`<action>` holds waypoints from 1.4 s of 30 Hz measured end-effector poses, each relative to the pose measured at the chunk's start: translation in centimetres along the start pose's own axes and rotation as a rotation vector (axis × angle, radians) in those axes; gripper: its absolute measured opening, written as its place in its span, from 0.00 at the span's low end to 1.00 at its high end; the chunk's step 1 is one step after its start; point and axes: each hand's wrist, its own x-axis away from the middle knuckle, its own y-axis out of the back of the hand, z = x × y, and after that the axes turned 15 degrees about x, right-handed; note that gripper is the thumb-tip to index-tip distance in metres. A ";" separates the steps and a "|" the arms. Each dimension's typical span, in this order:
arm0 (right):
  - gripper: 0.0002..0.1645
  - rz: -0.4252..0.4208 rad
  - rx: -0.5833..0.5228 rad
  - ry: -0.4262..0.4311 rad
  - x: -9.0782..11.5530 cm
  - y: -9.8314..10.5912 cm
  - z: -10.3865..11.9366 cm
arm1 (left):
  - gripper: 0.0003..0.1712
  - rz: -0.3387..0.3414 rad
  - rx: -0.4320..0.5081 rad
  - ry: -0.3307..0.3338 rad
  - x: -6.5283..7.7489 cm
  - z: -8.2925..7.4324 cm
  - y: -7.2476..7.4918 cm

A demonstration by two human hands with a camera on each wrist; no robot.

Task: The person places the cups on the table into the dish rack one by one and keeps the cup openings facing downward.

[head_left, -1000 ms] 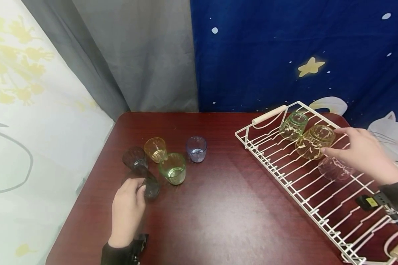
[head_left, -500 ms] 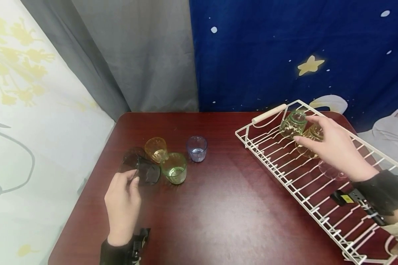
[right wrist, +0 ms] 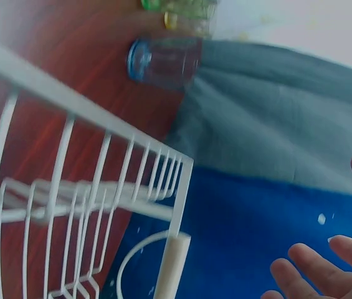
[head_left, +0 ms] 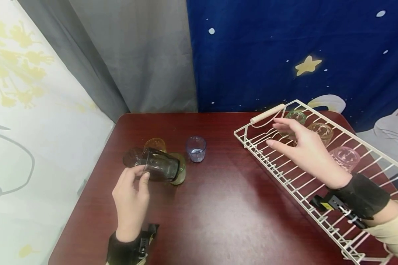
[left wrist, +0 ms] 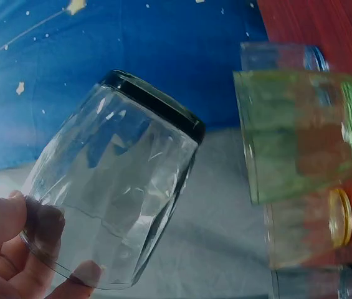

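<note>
My left hand [head_left: 132, 200] pinches a dark grey, see-through drinking glass [head_left: 160, 165] by its rim, thumb on one side and fingers on the other. The glass lies tilted on its side in the air, its thick base pointing right, and overlaps a green glass [head_left: 180, 176] in the head view. Over the white wire rack [head_left: 286, 181], my right hand [head_left: 306, 152] is spread and holds nothing. Behind and beside it a green glass [head_left: 296, 116], an amber glass [head_left: 321, 130] and a pink glass [head_left: 346, 156] stand upside down in the rack.
On the table [head_left: 219, 213] a blue glass [head_left: 196, 149], a yellow glass [head_left: 155, 142] and another grey glass [head_left: 130, 157] stand near the green one. The rack has a wooden handle [head_left: 268, 113] at its far end. Curtains hang behind the table.
The left hand has lifted the grey glass and turned its base rightward. My right hand has left the amber glass and moved left across the rack, past the green one.
</note>
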 end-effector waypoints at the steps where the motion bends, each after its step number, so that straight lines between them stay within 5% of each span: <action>1: 0.37 -0.006 -0.014 0.015 0.1 -0.1 0.4 | 0.13 -0.003 0.010 0.006 0.0 -0.2 -0.1; 11: 0.34 -0.010 -0.089 0.159 0.7 -1.4 3.5 | 0.10 0.015 0.133 0.069 -0.2 -1.9 -1.7; 18: 0.37 0.069 -0.159 0.229 0.9 -2.7 4.5 | 0.08 0.082 0.257 0.185 0.1 -3.1 -2.9; 29: 0.47 0.234 -0.236 0.318 1.3 -4.2 5.5 | 0.08 0.207 0.524 0.237 0.5 -5.0 -5.1; 35: 0.49 0.296 -0.287 0.376 1.5 -4.6 5.9 | 0.09 0.237 0.561 0.251 0.8 -5.8 -6.1; 42: 0.47 0.351 -0.393 0.340 1.6 -5.0 6.2 | 0.10 0.259 0.585 0.247 0.9 -6.3 -6.7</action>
